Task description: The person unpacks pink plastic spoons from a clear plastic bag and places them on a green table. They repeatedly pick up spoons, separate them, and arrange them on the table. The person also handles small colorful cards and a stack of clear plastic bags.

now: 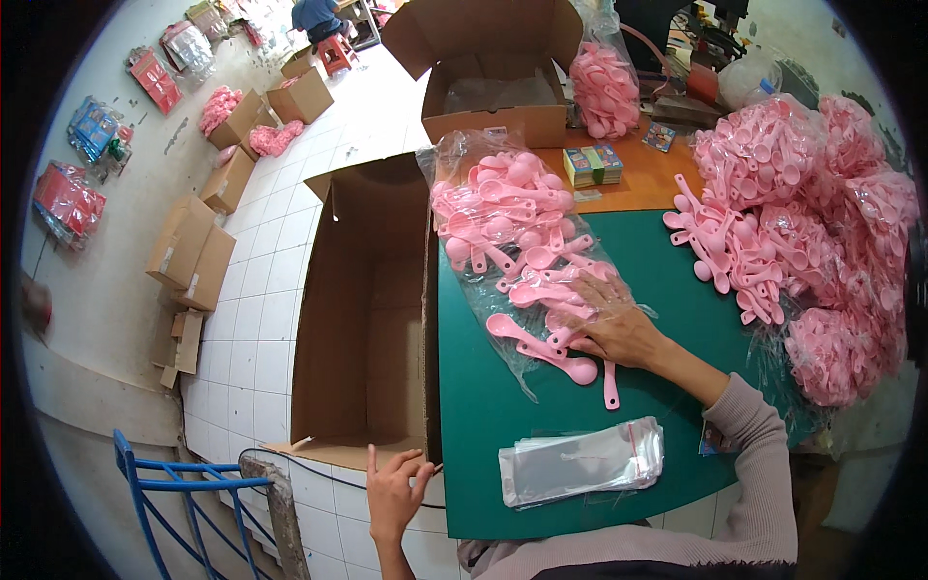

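Biggest first: green tabletop point(483, 425) runs under your right hand point(607, 324). Tall open carton point(329, 309) stands just beyond your left hand point(396, 488), its brown inner walls showing. To the right of and beyond your right hand, clear bags bulge with pink scoops in a big heap point(812, 184), some scoops spilling out on the side facing you. Farther off past your right hand, second open carton point(493, 126) has clear plastic film lying inside. Directly under and beyond your right hand, clear bag point(480, 295) lies on its side, loaded with pink scoops point(503, 198), several out by your fingers. Smaller filled bag point(604, 87) sits beside that second carton. Nearer you than your right hand, stack of flat clear sleeves point(582, 464). Well beyond it, banded card bundle point(593, 164). Your right hand is spread palm-down over the scoops; can't tell if it grips one. Your left is loosely open, forefinger raised, near the carton's lower flap; can't tell if touching.
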Motion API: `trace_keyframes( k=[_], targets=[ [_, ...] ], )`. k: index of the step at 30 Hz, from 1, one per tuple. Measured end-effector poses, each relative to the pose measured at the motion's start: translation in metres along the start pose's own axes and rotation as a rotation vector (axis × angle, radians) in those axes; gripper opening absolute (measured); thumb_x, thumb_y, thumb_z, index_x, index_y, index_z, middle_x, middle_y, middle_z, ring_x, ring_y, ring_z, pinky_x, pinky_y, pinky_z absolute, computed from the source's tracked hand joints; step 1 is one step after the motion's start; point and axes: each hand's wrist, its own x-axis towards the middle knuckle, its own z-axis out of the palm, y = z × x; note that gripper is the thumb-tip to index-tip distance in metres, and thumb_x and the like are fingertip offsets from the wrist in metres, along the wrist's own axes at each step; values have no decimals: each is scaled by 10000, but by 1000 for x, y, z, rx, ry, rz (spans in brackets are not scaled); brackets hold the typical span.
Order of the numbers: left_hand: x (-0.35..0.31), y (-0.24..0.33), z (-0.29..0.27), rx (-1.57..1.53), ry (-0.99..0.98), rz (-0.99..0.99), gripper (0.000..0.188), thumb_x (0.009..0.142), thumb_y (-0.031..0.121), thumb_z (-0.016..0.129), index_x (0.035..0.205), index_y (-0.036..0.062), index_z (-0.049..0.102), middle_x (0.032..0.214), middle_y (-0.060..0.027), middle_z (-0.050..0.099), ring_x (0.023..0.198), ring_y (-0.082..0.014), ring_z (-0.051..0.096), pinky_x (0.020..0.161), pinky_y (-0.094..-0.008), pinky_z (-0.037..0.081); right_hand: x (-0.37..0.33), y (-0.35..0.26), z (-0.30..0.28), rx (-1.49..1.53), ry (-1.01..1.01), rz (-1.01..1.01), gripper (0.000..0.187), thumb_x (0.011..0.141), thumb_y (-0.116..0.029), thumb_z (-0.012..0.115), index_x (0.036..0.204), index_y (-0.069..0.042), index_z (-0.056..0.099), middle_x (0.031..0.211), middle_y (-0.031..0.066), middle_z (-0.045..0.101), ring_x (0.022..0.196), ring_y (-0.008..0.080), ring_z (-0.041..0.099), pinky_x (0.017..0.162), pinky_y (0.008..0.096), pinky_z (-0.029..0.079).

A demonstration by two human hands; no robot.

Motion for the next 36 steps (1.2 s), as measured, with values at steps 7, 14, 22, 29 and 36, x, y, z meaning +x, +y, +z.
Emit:
trace_keyframes(
  k=[7, 14, 22, 29, 36],
  targets=[
    [53, -39, -22, 88, 53, -46, 175, 839, 217, 667, 857, 45, 689, 870, -104, 675, 833, -295, 634, 811, -452, 458, -17, -34, -45, -247, -198, 66, 421, 850, -283, 604, 1181, -24, 581, 1245, 274, 522, 1212, 350, 492, 971, 439, 428],
    [179, -161, -43, 613, 433, -372, 486, 856, 309, 635, 1261, 86, 484, 1240, -196, 510, 1145, -356, 510, 967, -475, 391, 108, -108, -26, 5, -16, -427, 183, 781, -123, 597, 944, -40, 591, 899, 101, 592, 895, 223, 593, 711, 339, 480],
    [196, -254, -51, 381, 237, -748, 414, 891, 346, 571, 1246, 140, 524, 1102, -193, 634, 1021, -412, 603, 831, -520, 490, 205, -134, 68, -130, -468, -529, 226, 843, -327, 586, 951, -163, 699, 969, 70, 664, 1037, 309, 582, 1004, 612, 349],
    [202, -294, -87, 275, 313, -773, 406, 871, 342, 572, 1221, 135, 576, 1132, -189, 639, 1076, -394, 585, 895, -473, 471, 172, -103, 100, 38, -172, -595, 253, 816, -356, 599, 796, -138, 725, 861, 53, 686, 939, 317, 614, 945, 596, 399],
    [207, -348, -101, 99, 301, -738, 342, 847, 246, 626, 1151, 91, 639, 985, -116, 697, 905, -247, 656, 816, -371, 489, 171, -105, 88, 85, -196, -612, 226, 786, -339, 616, 772, -138, 719, 801, 55, 678, 931, 318, 614, 901, 562, 437]
  ],
)
